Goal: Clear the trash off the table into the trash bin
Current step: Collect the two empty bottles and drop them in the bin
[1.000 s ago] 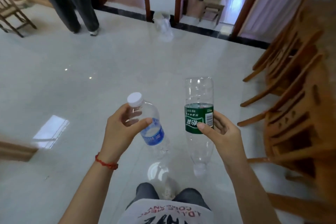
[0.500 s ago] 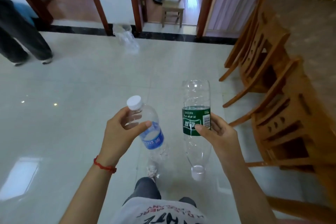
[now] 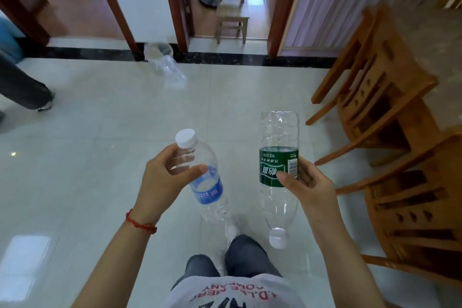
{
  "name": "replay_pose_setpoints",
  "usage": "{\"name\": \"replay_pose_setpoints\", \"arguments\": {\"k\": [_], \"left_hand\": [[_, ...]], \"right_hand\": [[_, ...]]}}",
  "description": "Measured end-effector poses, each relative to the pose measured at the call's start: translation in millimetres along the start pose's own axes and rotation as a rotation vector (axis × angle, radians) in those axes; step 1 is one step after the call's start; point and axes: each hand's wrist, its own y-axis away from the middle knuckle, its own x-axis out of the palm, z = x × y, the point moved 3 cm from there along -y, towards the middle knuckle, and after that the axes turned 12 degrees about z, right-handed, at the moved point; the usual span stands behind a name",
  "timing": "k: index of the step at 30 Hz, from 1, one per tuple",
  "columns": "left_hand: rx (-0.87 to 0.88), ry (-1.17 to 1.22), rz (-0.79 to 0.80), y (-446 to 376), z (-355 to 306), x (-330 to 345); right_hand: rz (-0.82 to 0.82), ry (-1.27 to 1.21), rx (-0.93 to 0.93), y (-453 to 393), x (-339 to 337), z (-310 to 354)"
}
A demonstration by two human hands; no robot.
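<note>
My left hand (image 3: pixel 165 180) grips an empty clear bottle with a blue label (image 3: pixel 205 182) near its neck, white cap pointing up and away. My right hand (image 3: pixel 307 187) holds a larger clear bottle with a green label (image 3: pixel 278 165) upside down, fingers and thumb on the label, its white cap hanging below. Both bottles are in front of me above the tiled floor. Ahead, by the wall between two doorways, stands the trash bin (image 3: pixel 160 54), lined with a clear plastic bag that spills onto the floor.
Wooden chairs (image 3: pixel 375 87) are pushed against the table edge (image 3: pixel 430 57) along my right. Another person's legs (image 3: pixel 22 85) stand at the far left. A small wooden chair (image 3: pixel 232 5) sits in the doorway ahead. Open tiled floor lies between me and the bin.
The bin has shifted left and nearer in view as I walked forward and turned. The other person has slid toward the left edge. Both hands keep their bottles in the same grip.
</note>
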Motion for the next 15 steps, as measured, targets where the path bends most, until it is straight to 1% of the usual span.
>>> {"name": "replay_pose_setpoints", "arguments": {"k": [7,15], "left_hand": [[-0.003,-0.014,-0.003,-119.9,-13.9,-7.7],[0.02,-0.027,0.0,-272.8,-58.6,-9.8]], "right_hand": [[-0.018,0.006,-0.024,-120.6,-7.5,27.4],[0.001,-0.015,-0.064,-269.9,-30.2,76.7]]}}
